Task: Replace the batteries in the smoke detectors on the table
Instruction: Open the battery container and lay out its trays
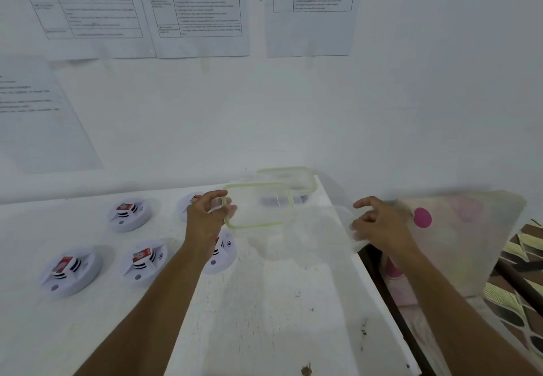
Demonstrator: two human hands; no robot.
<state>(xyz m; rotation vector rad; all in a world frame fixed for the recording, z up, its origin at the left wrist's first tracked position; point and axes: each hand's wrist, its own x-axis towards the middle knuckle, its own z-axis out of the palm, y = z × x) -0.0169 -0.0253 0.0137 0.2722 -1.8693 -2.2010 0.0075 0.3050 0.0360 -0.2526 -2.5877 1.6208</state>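
Note:
Several white round smoke detectors lie face down on the white table, each with a red and white battery in its back: one at the front left, one beside it, one behind. Two more are partly hidden by my left arm. My left hand grips the left rim of a clear container lid with a green seal, lifted and blurred by motion. My right hand hovers near the table's right edge with fingers loosely curled, holding nothing.
A clear container with a green rim stands at the table's back right corner, something dark inside it. Beyond the right edge lean a translucent sheet with a pink dot and a patterned cloth. Printed sheets hang on the wall.

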